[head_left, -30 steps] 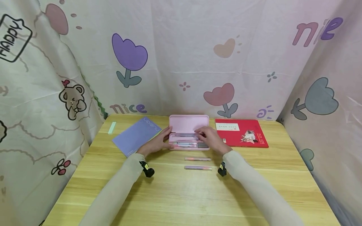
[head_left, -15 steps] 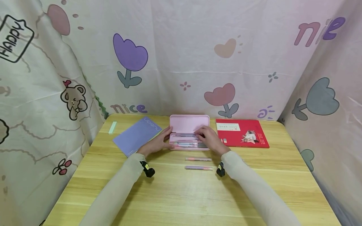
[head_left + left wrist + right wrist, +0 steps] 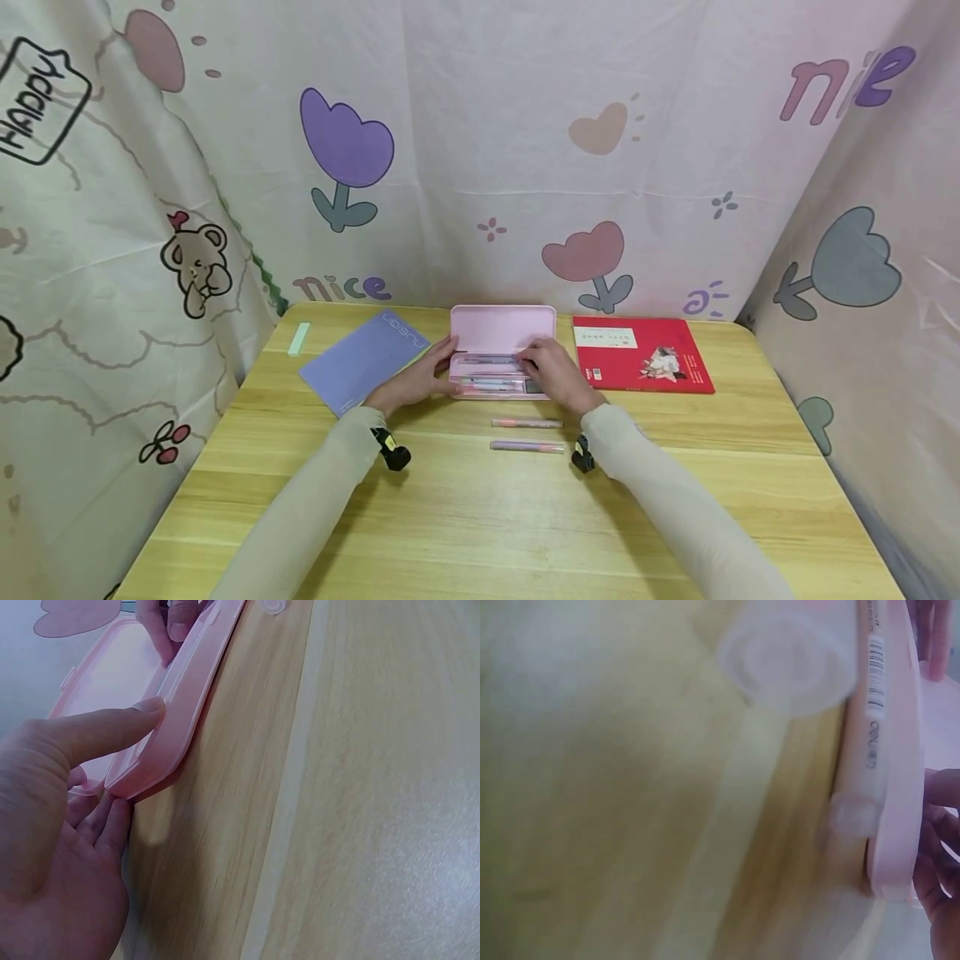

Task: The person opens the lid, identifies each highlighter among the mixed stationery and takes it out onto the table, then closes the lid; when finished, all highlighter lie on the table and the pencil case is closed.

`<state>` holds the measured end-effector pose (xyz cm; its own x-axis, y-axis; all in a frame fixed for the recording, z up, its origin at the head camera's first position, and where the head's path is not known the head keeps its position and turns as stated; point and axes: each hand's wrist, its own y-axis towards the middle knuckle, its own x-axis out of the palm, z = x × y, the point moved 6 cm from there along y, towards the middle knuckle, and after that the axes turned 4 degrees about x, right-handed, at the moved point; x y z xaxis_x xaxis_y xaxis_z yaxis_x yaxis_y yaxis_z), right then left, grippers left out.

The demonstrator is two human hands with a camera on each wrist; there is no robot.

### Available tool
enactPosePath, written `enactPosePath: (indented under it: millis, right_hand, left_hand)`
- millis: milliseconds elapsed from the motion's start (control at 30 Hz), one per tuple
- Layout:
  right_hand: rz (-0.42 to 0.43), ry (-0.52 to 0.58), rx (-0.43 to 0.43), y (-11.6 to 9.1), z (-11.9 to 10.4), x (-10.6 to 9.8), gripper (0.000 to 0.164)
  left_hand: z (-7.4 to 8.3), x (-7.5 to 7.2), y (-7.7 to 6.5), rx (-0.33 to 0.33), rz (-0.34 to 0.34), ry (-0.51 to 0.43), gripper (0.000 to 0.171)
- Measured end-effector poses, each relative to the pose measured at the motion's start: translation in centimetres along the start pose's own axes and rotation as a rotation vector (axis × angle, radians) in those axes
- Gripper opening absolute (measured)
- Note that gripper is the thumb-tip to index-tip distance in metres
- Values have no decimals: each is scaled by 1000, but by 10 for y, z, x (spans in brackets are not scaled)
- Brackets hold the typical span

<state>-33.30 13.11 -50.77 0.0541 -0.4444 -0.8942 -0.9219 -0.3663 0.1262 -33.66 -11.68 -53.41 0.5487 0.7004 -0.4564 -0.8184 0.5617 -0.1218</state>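
Observation:
A pink pencil case (image 3: 502, 329) stands with its lid up at the back of the table, several pens (image 3: 491, 383) inside. My left hand (image 3: 412, 385) grips its left end; in the left wrist view the thumb (image 3: 124, 731) lies over the front rim, the other fingers behind the end. My right hand (image 3: 557, 375) reaches into the right half of the case. Its curled thumb and fingers pinch the right end of a slim pen (image 3: 487, 359) in the back compartment; their tips are partly hidden. A dark grey block (image 3: 532, 387) sits at the front right inside, partly covered by that hand.
Two capped pens, one pinkish (image 3: 527, 423) and one purple (image 3: 527, 447), lie in front of the case. A blue-purple notebook (image 3: 360, 358) lies to the left, a red book (image 3: 652, 354) to the right. A pale green strip (image 3: 298, 338) is far left. Printed curtains (image 3: 480, 150) hang behind.
The right wrist has shifted slightly left and turned a little, its fingertips staying at the same pen in the case. My left hand keeps its grip on the case end.

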Motion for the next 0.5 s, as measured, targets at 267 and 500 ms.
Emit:
enactPosePath:
  millis: [267,500]
  right_hand:
    - [4,-29,-24,4,-6,0,15]
    - [19,-98,-46,8,-12,-1,18]
  left_hand:
    - [-1,-1,0,8,-2,-5,112]
    - [-2,-1,0,7,-2,-2,112]
